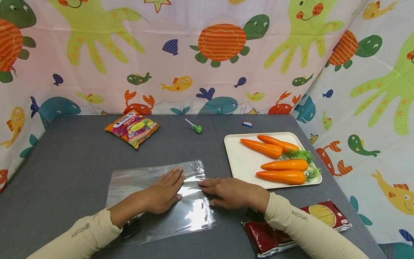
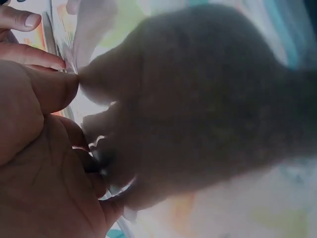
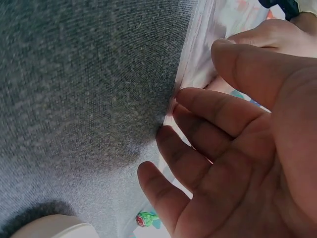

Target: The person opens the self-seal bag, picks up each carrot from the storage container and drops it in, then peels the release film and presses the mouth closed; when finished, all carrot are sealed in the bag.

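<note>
Where both hands meet at the near middle of the table (image 1: 64, 151), one clear plastic bag (image 1: 155, 201) lies flat: transparent, glossy, creased, rectangular, long side running from 9 to 3 o'clock, its sealed edge at the 3 o'clock end. Left hand (image 1: 163, 192): released, fingers straight and together, palm pressed flat on the bag's upper right part. Right hand (image 1: 231, 192): released, fingers extended toward 9 o'clock, fingertips (image 3: 171, 106) touching the bag's right edge; the right wrist view confirms contact at the film's border. Surface: dark grey, felt-like cloth covering the table. At 11 o'clock from the bag, one orange candy packet (image 1: 132, 128). At 12 o'clock, one green lollipop (image 1: 196, 127) on a white stick. At 1 o'clock, one small blue-and-red wrapped sweet (image 1: 247, 123). At 2 o'clock, one cream tray (image 1: 239, 162) carrying four orange carrots (image 1: 284, 165) with green tops. At 4 o'clock, partly under the right sleeve, one dark red pasta packet (image 1: 271, 235). Surround: curtain (image 1: 207, 72) printed with turtles, octopuses, fish, whales and crabs, enclosing the table at back and sides.
</note>
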Available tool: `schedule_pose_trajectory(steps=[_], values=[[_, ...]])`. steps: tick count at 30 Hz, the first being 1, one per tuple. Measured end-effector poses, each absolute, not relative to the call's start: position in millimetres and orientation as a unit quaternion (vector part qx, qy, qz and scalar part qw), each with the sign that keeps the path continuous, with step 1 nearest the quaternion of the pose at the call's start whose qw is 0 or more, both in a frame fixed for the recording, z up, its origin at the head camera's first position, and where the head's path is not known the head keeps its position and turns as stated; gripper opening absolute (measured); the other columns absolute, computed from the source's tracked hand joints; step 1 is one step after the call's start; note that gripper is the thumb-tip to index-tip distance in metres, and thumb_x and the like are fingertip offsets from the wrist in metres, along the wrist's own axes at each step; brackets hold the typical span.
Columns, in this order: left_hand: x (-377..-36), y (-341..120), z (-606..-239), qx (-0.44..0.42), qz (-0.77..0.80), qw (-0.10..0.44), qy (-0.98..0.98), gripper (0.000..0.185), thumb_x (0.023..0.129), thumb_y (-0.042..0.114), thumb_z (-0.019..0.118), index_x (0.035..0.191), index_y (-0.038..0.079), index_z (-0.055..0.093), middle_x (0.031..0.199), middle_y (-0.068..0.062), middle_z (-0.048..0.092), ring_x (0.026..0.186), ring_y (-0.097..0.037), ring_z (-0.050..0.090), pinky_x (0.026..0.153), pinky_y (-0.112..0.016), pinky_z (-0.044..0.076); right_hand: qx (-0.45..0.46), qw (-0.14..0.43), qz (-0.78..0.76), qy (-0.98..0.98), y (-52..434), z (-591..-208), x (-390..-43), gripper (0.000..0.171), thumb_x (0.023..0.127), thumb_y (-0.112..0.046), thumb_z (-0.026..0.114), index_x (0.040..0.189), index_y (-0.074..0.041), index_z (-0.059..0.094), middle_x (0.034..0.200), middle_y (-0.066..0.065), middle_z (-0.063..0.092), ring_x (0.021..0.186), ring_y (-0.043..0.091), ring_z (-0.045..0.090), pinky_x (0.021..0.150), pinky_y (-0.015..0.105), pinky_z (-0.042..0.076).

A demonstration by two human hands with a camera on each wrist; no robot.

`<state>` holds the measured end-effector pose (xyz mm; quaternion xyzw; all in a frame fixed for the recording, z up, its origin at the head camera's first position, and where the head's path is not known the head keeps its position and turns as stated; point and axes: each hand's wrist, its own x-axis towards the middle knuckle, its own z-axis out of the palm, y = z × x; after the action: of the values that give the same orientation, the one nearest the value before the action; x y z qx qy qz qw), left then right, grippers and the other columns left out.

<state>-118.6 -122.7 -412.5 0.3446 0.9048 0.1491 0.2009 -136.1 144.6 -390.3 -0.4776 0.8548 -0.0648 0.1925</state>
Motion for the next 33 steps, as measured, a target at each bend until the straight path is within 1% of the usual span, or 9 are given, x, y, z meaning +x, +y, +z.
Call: schedule_pose_trajectory(steps=[4, 7, 13, 18, 22, 24, 28, 33], values=[[-118.8, -124.8, -412.1, 0.355, 0.150, 0.188, 0.903, 0.057, 0.107, 0.023, 0.040, 0.151, -0.008, 0.020, 0.159, -0.025, 0.004, 0.145, -0.040, 0.001, 0.115, -0.057, 0.013, -0.479, 0.192, -0.060, 0.855, 144.5, -390.1, -135.5, 0.050, 0.098, -0.027, 0.061, 0.142, -0.006, 0.050, 0.151, 0.004, 0.041, 0.138, 0.020, 0.037, 0.110, 0.038, 0.034], [-118.5, -126.0, -413.5, 0.355, 0.145, 0.185, 0.905, 0.057, 0.107, 0.024, 0.039, 0.151, -0.006, 0.020, 0.159, -0.024, 0.004, 0.146, -0.039, 0.002, 0.115, -0.055, 0.014, -0.476, 0.194, -0.054, 0.856, 144.1, -389.9, -135.1, 0.051, 0.098, -0.028, 0.060, 0.143, -0.007, 0.049, 0.152, 0.003, 0.039, 0.139, 0.019, 0.036, 0.111, 0.037, 0.034], [-114.6, -124.1, -415.9, 0.358, 0.128, 0.172, 0.909, 0.063, 0.106, 0.030, 0.042, 0.154, -0.001, 0.016, 0.159, -0.024, 0.001, 0.146, -0.039, 0.000, 0.114, -0.058, 0.013, -0.471, 0.197, -0.047, 0.859, 143.3, -389.7, -134.8, 0.051, 0.098, -0.029, 0.060, 0.143, -0.009, 0.050, 0.152, 0.002, 0.039, 0.139, 0.019, 0.035, 0.111, 0.037, 0.034], [-106.5, -120.2, -410.5, 0.362, 0.120, 0.184, 0.906, 0.068, 0.104, 0.036, 0.044, 0.153, -0.002, 0.017, 0.160, -0.023, 0.002, 0.146, -0.038, 0.000, 0.114, -0.058, 0.012, -0.469, 0.196, -0.038, 0.861, 142.5, -390.4, -135.0, 0.050, 0.098, -0.028, 0.060, 0.143, -0.009, 0.050, 0.152, 0.001, 0.038, 0.139, 0.019, 0.034, 0.111, 0.037, 0.033], [-104.9, -120.5, -407.8, 0.362, 0.111, 0.196, 0.905, 0.064, 0.105, 0.031, 0.044, 0.153, -0.004, 0.019, 0.159, -0.023, 0.003, 0.146, -0.038, 0.001, 0.115, -0.058, 0.012, -0.466, 0.191, -0.032, 0.863, 142.8, -389.6, -134.9, 0.050, 0.098, -0.027, 0.060, 0.143, -0.009, 0.050, 0.152, 0.001, 0.039, 0.139, 0.019, 0.035, 0.111, 0.037, 0.034], [-104.1, -121.5, -407.8, 0.363, 0.112, 0.195, 0.904, 0.061, 0.106, 0.029, 0.042, 0.153, -0.003, 0.019, 0.160, -0.023, 0.002, 0.146, -0.038, 0.001, 0.115, -0.057, 0.011, -0.468, 0.188, -0.033, 0.863, 143.0, -389.6, -134.8, 0.050, 0.098, -0.028, 0.060, 0.143, -0.009, 0.050, 0.152, 0.002, 0.040, 0.139, 0.019, 0.035, 0.111, 0.037, 0.034], [-101.6, -122.4, -409.8, 0.371, 0.125, 0.176, 0.903, 0.055, 0.107, 0.025, 0.040, 0.151, -0.004, 0.025, 0.159, -0.024, 0.008, 0.146, -0.039, 0.006, 0.114, -0.058, 0.015, -0.471, 0.187, -0.037, 0.861, 142.5, -389.8, -133.8, 0.049, 0.098, -0.028, 0.060, 0.142, -0.008, 0.051, 0.151, 0.003, 0.041, 0.139, 0.020, 0.036, 0.111, 0.037, 0.034], [-99.8, -122.3, -410.8, 0.366, 0.137, 0.147, 0.908, 0.047, 0.106, 0.019, 0.043, 0.147, -0.002, 0.037, 0.156, -0.023, 0.022, 0.144, -0.038, 0.017, 0.112, -0.059, 0.022, -0.472, 0.190, -0.044, 0.860, 141.0, -390.2, -133.3, 0.048, 0.098, -0.026, 0.061, 0.141, -0.007, 0.052, 0.150, 0.003, 0.041, 0.138, 0.021, 0.037, 0.111, 0.037, 0.034]])
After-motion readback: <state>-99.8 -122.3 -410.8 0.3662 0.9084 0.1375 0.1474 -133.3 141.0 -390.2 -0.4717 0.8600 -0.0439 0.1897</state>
